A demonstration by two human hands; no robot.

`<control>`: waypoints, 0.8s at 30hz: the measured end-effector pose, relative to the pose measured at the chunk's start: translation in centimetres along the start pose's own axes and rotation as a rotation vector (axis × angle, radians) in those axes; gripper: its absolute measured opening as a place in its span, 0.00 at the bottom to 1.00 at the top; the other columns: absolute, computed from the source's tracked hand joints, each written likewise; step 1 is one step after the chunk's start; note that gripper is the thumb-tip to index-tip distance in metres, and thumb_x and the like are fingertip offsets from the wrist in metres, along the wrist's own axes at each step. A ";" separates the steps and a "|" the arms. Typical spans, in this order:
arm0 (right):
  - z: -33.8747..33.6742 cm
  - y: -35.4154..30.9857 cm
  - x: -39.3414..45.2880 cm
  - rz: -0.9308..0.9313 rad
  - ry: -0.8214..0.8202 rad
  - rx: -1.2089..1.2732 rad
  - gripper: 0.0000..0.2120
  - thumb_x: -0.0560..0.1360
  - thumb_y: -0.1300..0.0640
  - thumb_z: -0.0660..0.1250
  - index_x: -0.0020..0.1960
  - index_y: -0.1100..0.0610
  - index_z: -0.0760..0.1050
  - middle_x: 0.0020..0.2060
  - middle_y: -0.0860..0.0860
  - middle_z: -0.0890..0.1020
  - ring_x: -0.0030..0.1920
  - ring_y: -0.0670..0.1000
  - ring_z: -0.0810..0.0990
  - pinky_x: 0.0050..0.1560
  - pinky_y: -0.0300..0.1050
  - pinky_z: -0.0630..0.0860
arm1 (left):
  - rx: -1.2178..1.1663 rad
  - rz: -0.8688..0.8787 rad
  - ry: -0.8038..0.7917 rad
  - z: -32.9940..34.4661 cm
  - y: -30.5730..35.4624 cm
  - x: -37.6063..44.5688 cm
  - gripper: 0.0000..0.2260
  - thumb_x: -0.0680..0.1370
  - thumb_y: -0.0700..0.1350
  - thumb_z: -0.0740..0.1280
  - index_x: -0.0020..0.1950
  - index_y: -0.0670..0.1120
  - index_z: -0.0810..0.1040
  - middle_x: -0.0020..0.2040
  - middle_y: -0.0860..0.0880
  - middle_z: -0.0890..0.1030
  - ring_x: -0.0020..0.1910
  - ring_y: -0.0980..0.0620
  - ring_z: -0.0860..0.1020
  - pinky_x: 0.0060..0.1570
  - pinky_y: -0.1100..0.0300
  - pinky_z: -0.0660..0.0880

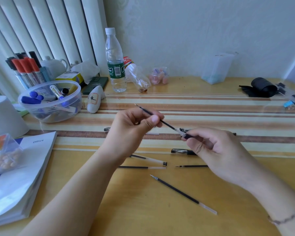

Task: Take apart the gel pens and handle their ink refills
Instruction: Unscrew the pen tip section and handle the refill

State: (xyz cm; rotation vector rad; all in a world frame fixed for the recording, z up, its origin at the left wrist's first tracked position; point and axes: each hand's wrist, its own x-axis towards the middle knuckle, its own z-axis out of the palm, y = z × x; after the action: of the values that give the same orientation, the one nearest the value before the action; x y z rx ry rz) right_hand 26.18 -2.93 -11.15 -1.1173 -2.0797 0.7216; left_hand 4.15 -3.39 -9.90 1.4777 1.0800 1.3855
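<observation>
My left hand pinches a thin black ink refill whose tip points up and left. The refill's lower end sits inside a clear pen barrel gripped by my right hand. Both hands hover above the wooden desk. On the desk lie loose parts: a long refill in front, a refill and a clear barrel below my left wrist, a short refill and a black pen piece beside my right hand. More pen parts lie behind the hands, partly hidden.
A clear bowl of markers and a marker cup stand at the left. A water bottle, a tipped bottle and a small jar stand at the back. A book lies front left, black cloth at right.
</observation>
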 end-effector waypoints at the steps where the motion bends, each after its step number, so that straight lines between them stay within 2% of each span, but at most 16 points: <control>1: 0.1 -0.1 -0.1 -0.003 -0.016 0.022 0.08 0.75 0.45 0.64 0.49 0.45 0.80 0.37 0.49 0.83 0.36 0.50 0.79 0.38 0.49 0.75 | 0.053 0.010 -0.031 0.4 -0.1 -0.2 0.06 0.76 0.38 0.67 0.48 0.37 0.82 0.39 0.48 0.82 0.28 0.66 0.76 0.32 0.77 0.69; 2: 0.3 -0.2 -0.2 -0.005 -0.035 0.052 0.07 0.75 0.47 0.66 0.51 0.45 0.79 0.38 0.48 0.84 0.38 0.48 0.80 0.41 0.48 0.76 | 0.110 0.017 -0.059 0.8 -0.3 -0.3 0.05 0.75 0.40 0.69 0.47 0.40 0.83 0.40 0.50 0.83 0.34 0.66 0.79 0.37 0.74 0.72; 4: 0.7 -0.3 -0.2 -0.022 -0.049 0.125 0.08 0.75 0.52 0.66 0.53 0.43 0.78 0.40 0.46 0.84 0.40 0.46 0.81 0.42 0.46 0.77 | 0.180 0.005 -0.122 1.2 -0.7 -0.3 0.04 0.73 0.42 0.73 0.47 0.47 0.83 0.43 0.52 0.85 0.47 0.59 0.82 0.48 0.63 0.77; 5: 0.9 -0.4 -0.2 -0.035 -0.041 0.173 0.09 0.76 0.54 0.66 0.54 0.43 0.78 0.39 0.44 0.84 0.39 0.45 0.81 0.40 0.42 0.77 | 0.180 -0.011 -0.152 1.3 -0.7 -0.4 0.06 0.72 0.43 0.74 0.48 0.49 0.83 0.43 0.51 0.84 0.48 0.56 0.83 0.50 0.59 0.77; 7: 1.0 -0.5 -0.3 -0.038 0.002 0.271 0.10 0.77 0.55 0.64 0.54 0.44 0.79 0.37 0.40 0.82 0.34 0.41 0.79 0.36 0.31 0.72 | 0.146 -0.039 -0.187 1.4 -0.6 -0.4 0.13 0.68 0.45 0.76 0.52 0.49 0.81 0.39 0.51 0.83 0.39 0.57 0.81 0.46 0.58 0.76; 8: 1.0 -0.5 -0.3 -0.042 0.027 0.286 0.10 0.76 0.54 0.63 0.55 0.44 0.79 0.37 0.41 0.82 0.34 0.42 0.78 0.36 0.31 0.72 | 0.135 -0.047 -0.184 1.3 -0.4 -0.4 0.15 0.66 0.46 0.77 0.52 0.49 0.81 0.38 0.52 0.82 0.33 0.59 0.78 0.42 0.60 0.74; 10: 0.8 -0.4 -0.2 -0.066 0.058 0.210 0.11 0.76 0.51 0.62 0.56 0.42 0.78 0.42 0.47 0.83 0.41 0.47 0.80 0.42 0.41 0.77 | 0.134 -0.041 -0.159 1.1 -0.2 -0.4 0.15 0.64 0.47 0.76 0.49 0.49 0.81 0.39 0.52 0.81 0.26 0.61 0.71 0.36 0.63 0.68; 11: 0.7 -0.2 -0.2 -0.085 0.061 0.134 0.11 0.77 0.51 0.62 0.57 0.42 0.77 0.43 0.48 0.83 0.43 0.50 0.80 0.43 0.44 0.77 | 0.136 -0.031 -0.144 1.0 -0.1 -0.3 0.15 0.63 0.47 0.77 0.48 0.49 0.81 0.39 0.52 0.81 0.25 0.61 0.69 0.34 0.63 0.67; 14: 0.2 0.4 -0.1 -0.108 0.071 -0.058 0.11 0.77 0.53 0.64 0.57 0.44 0.78 0.44 0.42 0.82 0.45 0.45 0.81 0.43 0.41 0.76 | 0.143 0.007 -0.093 0.7 0.0 -0.2 0.16 0.62 0.47 0.77 0.48 0.48 0.81 0.40 0.51 0.81 0.26 0.63 0.71 0.32 0.65 0.65; 17: 0.0 0.6 -0.1 -0.110 0.060 -0.134 0.11 0.76 0.51 0.64 0.57 0.42 0.77 0.47 0.38 0.81 0.47 0.45 0.81 0.45 0.48 0.78 | 0.135 0.031 -0.084 0.6 0.0 -0.2 0.16 0.63 0.47 0.77 0.48 0.48 0.81 0.39 0.51 0.81 0.30 0.63 0.74 0.34 0.60 0.66; 21: 0.2 0.6 -0.1 -0.129 0.045 -0.186 0.11 0.76 0.48 0.63 0.58 0.40 0.74 0.48 0.37 0.81 0.47 0.45 0.80 0.43 0.51 0.79 | 0.153 0.024 -0.092 0.8 0.2 -0.3 0.17 0.63 0.45 0.77 0.49 0.46 0.80 0.39 0.49 0.80 0.25 0.65 0.72 0.29 0.70 0.63; 24: 0.1 0.4 -0.3 -0.126 0.043 -0.255 0.13 0.75 0.47 0.62 0.59 0.41 0.75 0.45 0.36 0.81 0.42 0.43 0.79 0.37 0.49 0.78 | 0.219 0.007 -0.099 0.9 0.3 -0.4 0.16 0.64 0.42 0.78 0.49 0.47 0.80 0.39 0.50 0.81 0.23 0.64 0.70 0.28 0.73 0.62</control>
State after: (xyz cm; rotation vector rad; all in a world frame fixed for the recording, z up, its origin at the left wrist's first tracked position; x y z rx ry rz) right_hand 26.45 -2.97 -11.59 -1.1127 -2.2274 0.3762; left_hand 5.05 -3.87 -9.75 1.6902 1.1937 1.2147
